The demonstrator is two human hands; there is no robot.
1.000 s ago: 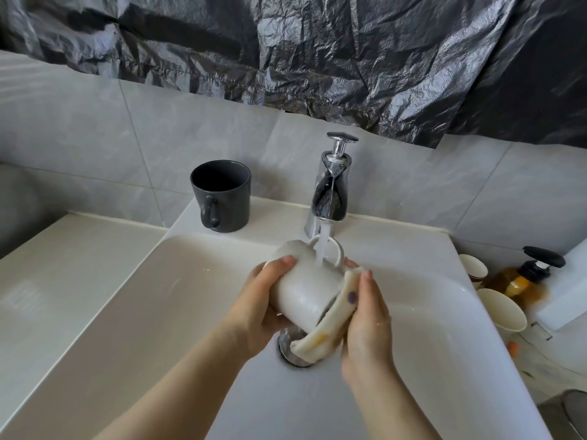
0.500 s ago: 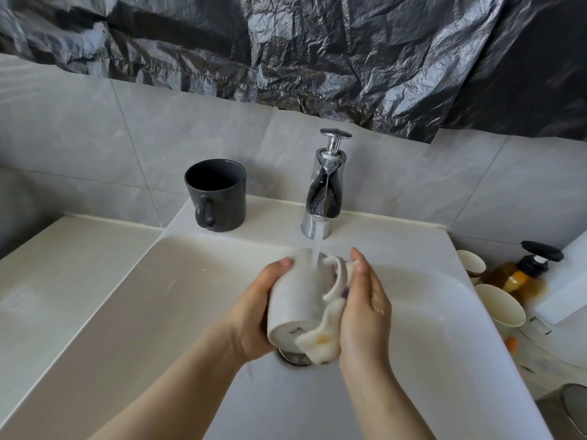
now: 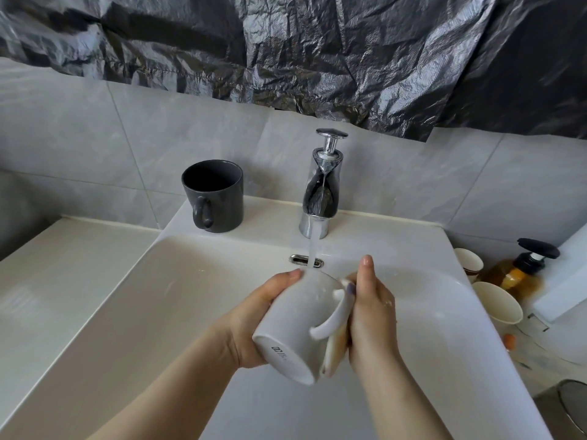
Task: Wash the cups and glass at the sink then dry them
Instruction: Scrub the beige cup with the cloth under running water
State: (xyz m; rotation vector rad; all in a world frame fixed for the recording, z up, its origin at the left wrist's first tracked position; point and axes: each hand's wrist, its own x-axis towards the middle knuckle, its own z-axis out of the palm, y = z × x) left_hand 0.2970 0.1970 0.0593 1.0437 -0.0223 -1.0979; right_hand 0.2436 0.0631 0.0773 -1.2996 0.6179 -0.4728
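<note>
My left hand (image 3: 254, 315) grips a white mug (image 3: 298, 319) over the sink basin (image 3: 143, 312), tilted with its base toward me and its handle to the right. The running water from the chrome tap (image 3: 320, 192) falls onto the mug's far rim. My right hand (image 3: 371, 312) presses a pale sponge (image 3: 333, 354) against the mug's handle side, with the fingers wrapped behind the sponge. A dark grey mug (image 3: 216, 195) stands upright on the sink ledge left of the tap.
Right of the sink stand two paper cups (image 3: 495, 303) and an amber pump bottle (image 3: 521, 271). A white ledge (image 3: 47, 281) lies to the left. Grey tiles and black plastic sheeting cover the wall behind.
The white mug has turned so its base faces me and its handle points right. My right hand with the sponge slid along the handle side, and both hands sit slightly lower.
</note>
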